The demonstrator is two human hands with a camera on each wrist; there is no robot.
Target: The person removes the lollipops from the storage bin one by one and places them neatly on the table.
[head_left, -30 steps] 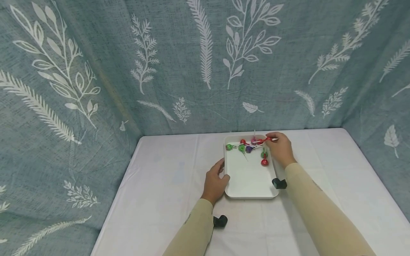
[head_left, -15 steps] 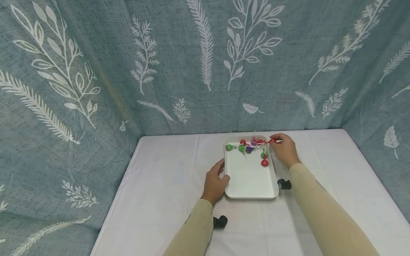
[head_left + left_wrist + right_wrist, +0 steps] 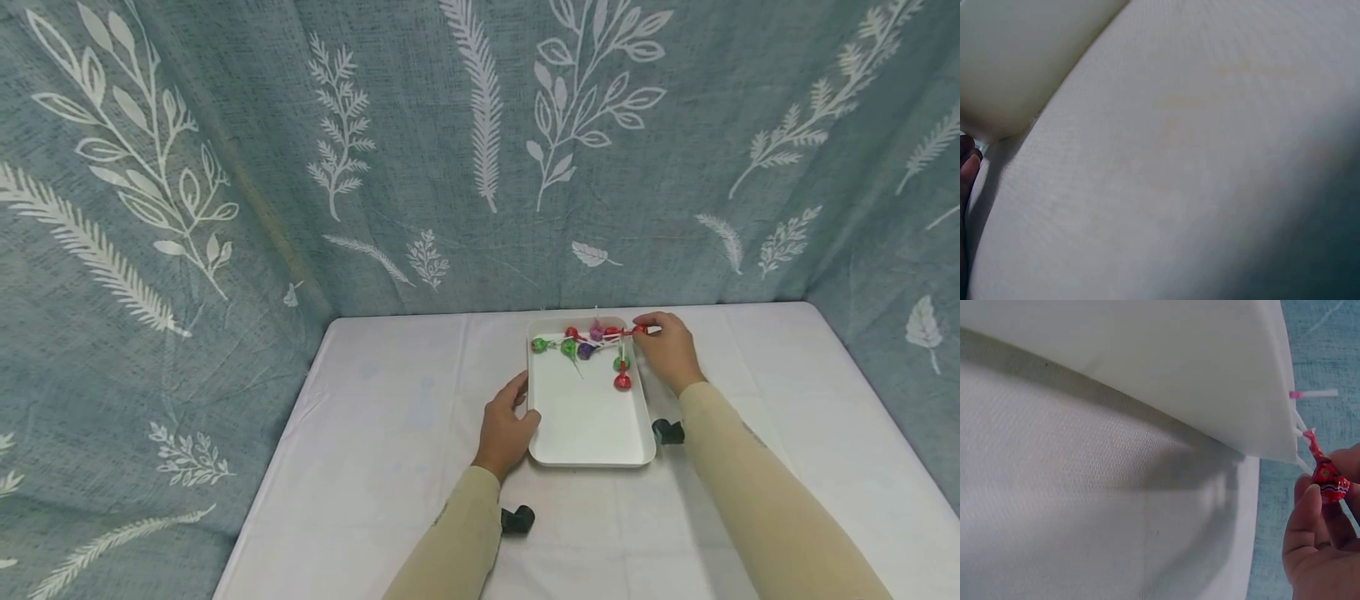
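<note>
A white tray (image 3: pixel 592 425) lies on the cloth-covered table, with several wrapped lollipops near its far end. My right hand (image 3: pixel 670 346) pinches a red lollipop (image 3: pixel 1332 481) by its candy head at the far right rim; the stick points left, over the tray. Thumb over the rim, my left hand (image 3: pixel 504 429) holds the tray's left side. Inside are a green lollipop (image 3: pixel 539 344) at the left, another green lollipop (image 3: pixel 569 349), a purple lollipop (image 3: pixel 586 352), a pink lollipop (image 3: pixel 596 332) and a red lollipop (image 3: pixel 622 382) at the right wall.
The white tablecloth (image 3: pixel 397 433) spreads around the tray. A blue-green curtain (image 3: pixel 420 167) with white leaf prints hangs behind the table and along both sides. Black wrist mounts (image 3: pixel 517 521) stick out from the sleeves.
My right hand has shifted slightly right with the red lollipop, from above the tray's far right corner to its outer edge. The left hand and the tray have stayed put.
</note>
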